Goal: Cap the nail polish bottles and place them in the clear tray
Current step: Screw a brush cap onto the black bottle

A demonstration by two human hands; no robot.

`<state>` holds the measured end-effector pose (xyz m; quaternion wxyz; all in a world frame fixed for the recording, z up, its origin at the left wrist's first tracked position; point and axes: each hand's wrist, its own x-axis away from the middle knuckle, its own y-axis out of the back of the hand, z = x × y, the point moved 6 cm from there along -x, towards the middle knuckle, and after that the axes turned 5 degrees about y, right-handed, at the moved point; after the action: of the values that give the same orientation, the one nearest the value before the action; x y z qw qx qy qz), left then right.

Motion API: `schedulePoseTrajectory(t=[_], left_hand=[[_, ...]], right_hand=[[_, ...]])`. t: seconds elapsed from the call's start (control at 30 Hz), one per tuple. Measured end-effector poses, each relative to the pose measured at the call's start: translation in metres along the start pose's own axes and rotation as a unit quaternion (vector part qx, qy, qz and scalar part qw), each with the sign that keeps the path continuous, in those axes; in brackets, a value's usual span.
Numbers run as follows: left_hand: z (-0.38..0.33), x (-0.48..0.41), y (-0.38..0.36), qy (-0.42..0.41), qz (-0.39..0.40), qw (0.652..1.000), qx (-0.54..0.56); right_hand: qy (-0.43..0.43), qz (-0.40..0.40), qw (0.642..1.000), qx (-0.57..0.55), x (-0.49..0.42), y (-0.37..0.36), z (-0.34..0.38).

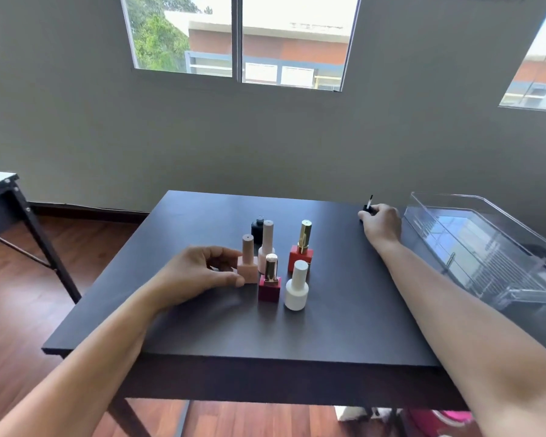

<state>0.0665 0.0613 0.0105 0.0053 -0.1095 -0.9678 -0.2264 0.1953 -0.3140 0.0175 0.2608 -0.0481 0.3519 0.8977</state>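
My right hand (381,223) pinches black brush cap (368,207) nr tabletop's far right corner; left hand (202,272) curls loosely, empty, touching peach bottle (247,263); a nudge could topple neighbours.

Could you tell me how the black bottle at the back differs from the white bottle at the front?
The black bottle is uncapped, its open neck showing; the white bottle wears a tall white cap. The black bottle looks shorter and stands mostly hidden behind the pale pink bottle, while the white bottle stands in plain sight nearest the table's front edge. Both are upright, outside the clear tray.
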Motion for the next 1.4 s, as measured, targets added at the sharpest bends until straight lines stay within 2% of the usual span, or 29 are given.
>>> schedulePoseTrajectory(t=[0.1, 0.27, 0.47, 0.63, 0.83, 1.0, 1.27, 1.4], left_hand=[[0.001, -0.004, 0.013, 0.027, 0.044, 0.998, 0.034], [-0.003, -0.038, 0.035, 0.032, -0.061, 0.997, 0.032], [-0.008, -0.078, 0.020, 0.030, -0.054, 0.998, -0.007], [-0.012, -0.094, 0.004, 0.032, -0.026, 0.998, -0.057], [-0.015, -0.097, -0.002, 0.042, -0.054, 0.995, -0.077], [-0.012, -0.093, 0.002, 0.042, -0.062, 0.997, -0.001], [-0.040, -0.058, 0.033, -0.051, -0.098, 0.990, 0.092], [-0.064, -0.026, 0.039, -0.102, -0.117, 0.983, 0.095]], right_hand=[[0.027, 0.009, 0.999, -0.021, 0.009, 0.001, 0.006], [0.090, 0.033, 0.994, -0.052, 0.034, 0.003, 0.033], [0.152, 0.050, 0.984, -0.085, 0.074, 0.012, 0.068], [0.171, 0.077, 0.972, -0.138, 0.094, 0.020, 0.084], [0.179, 0.101, 0.961, -0.184, 0.105, 0.026, 0.094], [0.177, 0.111, 0.956, -0.203, 0.111, 0.030, 0.103], [0.226, 0.129, 0.941, -0.216, 0.129, 0.038, 0.135], [0.256, 0.139, 0.926, -0.239, 0.150, 0.049, 0.155]])
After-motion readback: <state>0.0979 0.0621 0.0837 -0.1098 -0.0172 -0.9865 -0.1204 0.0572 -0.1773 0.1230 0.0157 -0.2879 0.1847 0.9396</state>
